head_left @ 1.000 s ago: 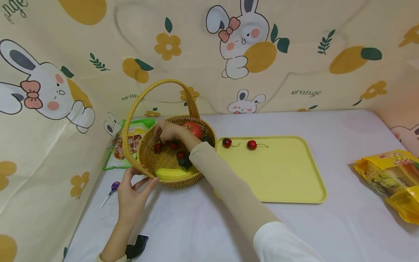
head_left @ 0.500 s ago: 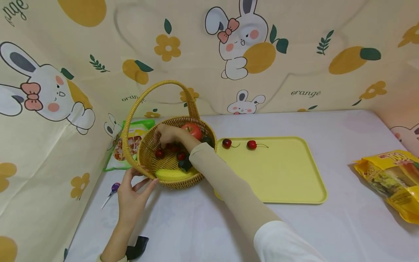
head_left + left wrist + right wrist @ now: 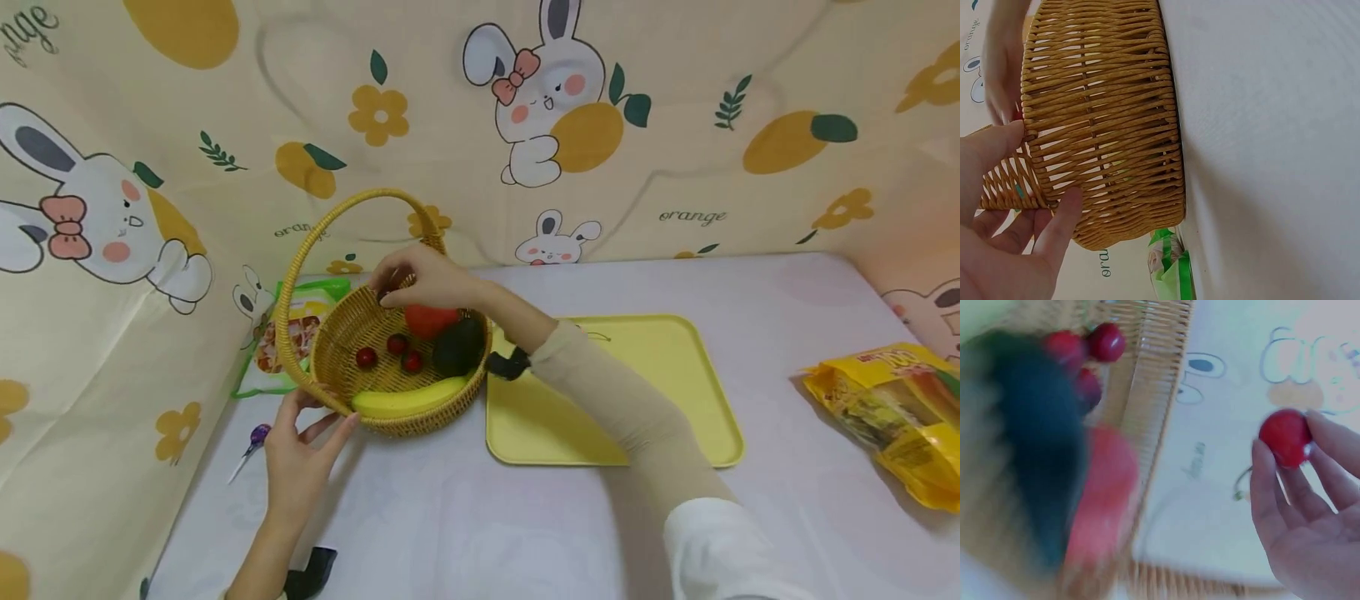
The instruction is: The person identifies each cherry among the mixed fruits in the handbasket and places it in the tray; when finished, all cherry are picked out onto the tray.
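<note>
A wicker basket (image 3: 420, 425) with a tall handle stands left of centre in the head view. My left hand (image 3: 300, 458) grips its rim at the near foot of the handle; in the left wrist view the thumb (image 3: 1000, 147) lies at the rim. Over the basket's far side, my right hand (image 3: 435, 283) pinches a red cherry (image 3: 1285, 437) between thumb and fingertips, its stem hanging down. Inside the basket lie three cherries (image 3: 366, 358), a banana (image 3: 408, 400), a dark green avocado (image 3: 457, 348) and a large red fruit (image 3: 429, 323), partly behind the right hand.
A yellow tray (image 3: 540, 421) lies right of the basket, with a cherry stem (image 3: 600, 336) showing beyond the right arm. A green snack bag (image 3: 281, 350) and a lollipop (image 3: 259, 435) are at the left. Far right lies a yellow snack bag (image 3: 892, 408). Patterned cloth walls enclose the table.
My right hand has risen out of the basket and moved right with a cherry in its fingers. Its arm now covers most of the tray's cherries. My left hand stays on the rim.
</note>
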`<action>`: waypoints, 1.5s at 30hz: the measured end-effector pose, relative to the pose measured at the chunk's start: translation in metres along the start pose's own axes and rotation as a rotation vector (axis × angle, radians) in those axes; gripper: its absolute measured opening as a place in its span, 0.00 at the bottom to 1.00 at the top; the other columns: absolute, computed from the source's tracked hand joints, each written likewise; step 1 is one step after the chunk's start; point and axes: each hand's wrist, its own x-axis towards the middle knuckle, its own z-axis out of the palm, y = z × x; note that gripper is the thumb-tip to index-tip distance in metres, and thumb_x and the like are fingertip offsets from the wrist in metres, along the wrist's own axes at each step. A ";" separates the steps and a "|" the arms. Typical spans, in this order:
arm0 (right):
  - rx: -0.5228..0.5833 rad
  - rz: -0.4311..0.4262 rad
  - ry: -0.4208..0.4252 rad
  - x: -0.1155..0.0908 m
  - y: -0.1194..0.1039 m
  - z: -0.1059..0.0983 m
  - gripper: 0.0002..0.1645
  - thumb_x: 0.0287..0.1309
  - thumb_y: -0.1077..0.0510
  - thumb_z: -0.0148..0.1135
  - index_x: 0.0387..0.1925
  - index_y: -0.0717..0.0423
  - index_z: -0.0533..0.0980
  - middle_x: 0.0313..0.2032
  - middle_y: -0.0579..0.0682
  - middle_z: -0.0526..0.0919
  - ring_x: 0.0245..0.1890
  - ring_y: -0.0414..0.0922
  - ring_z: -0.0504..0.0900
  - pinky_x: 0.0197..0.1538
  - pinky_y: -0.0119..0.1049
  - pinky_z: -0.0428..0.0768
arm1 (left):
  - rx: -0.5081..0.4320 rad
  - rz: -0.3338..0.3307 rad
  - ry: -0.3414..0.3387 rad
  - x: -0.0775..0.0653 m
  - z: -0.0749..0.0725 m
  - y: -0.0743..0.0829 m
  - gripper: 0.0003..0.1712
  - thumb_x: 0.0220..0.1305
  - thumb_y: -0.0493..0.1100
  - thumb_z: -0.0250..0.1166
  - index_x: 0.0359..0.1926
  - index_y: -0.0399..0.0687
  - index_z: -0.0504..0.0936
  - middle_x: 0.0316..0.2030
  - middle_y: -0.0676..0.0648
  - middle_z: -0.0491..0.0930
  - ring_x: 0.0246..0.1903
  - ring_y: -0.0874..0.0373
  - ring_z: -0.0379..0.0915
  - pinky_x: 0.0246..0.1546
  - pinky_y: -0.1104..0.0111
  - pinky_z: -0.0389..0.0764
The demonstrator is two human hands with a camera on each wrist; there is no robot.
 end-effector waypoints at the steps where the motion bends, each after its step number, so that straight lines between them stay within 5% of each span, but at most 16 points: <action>1: -0.030 -0.005 0.029 -0.015 -0.001 -0.009 0.11 0.61 0.64 0.68 0.46 0.64 0.82 0.43 0.55 0.85 0.41 0.43 0.82 0.47 0.31 0.83 | -0.003 -0.011 0.000 0.000 0.000 -0.004 0.30 0.50 0.24 0.74 0.54 0.30 0.74 0.45 0.42 0.75 0.48 0.63 0.71 0.45 0.74 0.86; 7: 0.045 0.093 0.123 -0.112 0.019 -0.059 0.10 0.61 0.66 0.67 0.44 0.65 0.81 0.43 0.57 0.83 0.40 0.50 0.84 0.47 0.39 0.88 | -0.019 -0.014 0.008 -0.001 -0.002 -0.011 0.30 0.50 0.25 0.75 0.55 0.32 0.74 0.45 0.48 0.74 0.48 0.60 0.72 0.45 0.74 0.86; 11: 0.076 0.242 0.180 -0.171 0.043 -0.084 0.11 0.60 0.66 0.69 0.44 0.65 0.80 0.43 0.59 0.81 0.41 0.51 0.84 0.44 0.39 0.89 | -0.019 0.011 0.016 0.000 -0.001 -0.013 0.31 0.48 0.22 0.75 0.54 0.29 0.74 0.44 0.46 0.74 0.47 0.60 0.72 0.44 0.73 0.86; 15: 0.033 0.401 0.215 -0.216 0.060 -0.102 0.14 0.62 0.65 0.67 0.49 0.67 0.80 0.46 0.61 0.83 0.43 0.50 0.84 0.45 0.33 0.87 | -0.010 0.020 0.013 0.000 0.002 -0.014 0.31 0.47 0.19 0.73 0.54 0.27 0.74 0.44 0.43 0.74 0.47 0.62 0.71 0.44 0.76 0.86; 19: -0.091 0.458 0.186 -0.247 0.070 -0.110 0.15 0.65 0.65 0.64 0.51 0.68 0.80 0.46 0.60 0.85 0.45 0.50 0.84 0.49 0.28 0.83 | -0.023 0.019 0.010 0.000 0.002 -0.014 0.31 0.48 0.21 0.74 0.54 0.28 0.74 0.45 0.43 0.75 0.47 0.62 0.71 0.44 0.76 0.85; 32: -0.185 0.496 0.236 -0.274 0.088 -0.107 0.16 0.54 0.67 0.73 0.45 0.68 0.81 0.40 0.59 0.85 0.40 0.50 0.82 0.39 0.24 0.82 | -0.019 -0.009 -0.002 -0.001 0.000 -0.014 0.31 0.49 0.25 0.75 0.56 0.33 0.75 0.45 0.51 0.74 0.48 0.60 0.72 0.44 0.75 0.86; 45: -0.225 0.530 0.236 -0.274 0.091 -0.101 0.18 0.51 0.71 0.73 0.46 0.70 0.80 0.44 0.61 0.83 0.43 0.55 0.81 0.48 0.34 0.87 | -0.008 -0.006 -0.003 0.000 0.000 -0.013 0.31 0.49 0.24 0.75 0.55 0.32 0.75 0.45 0.51 0.75 0.47 0.61 0.72 0.43 0.76 0.85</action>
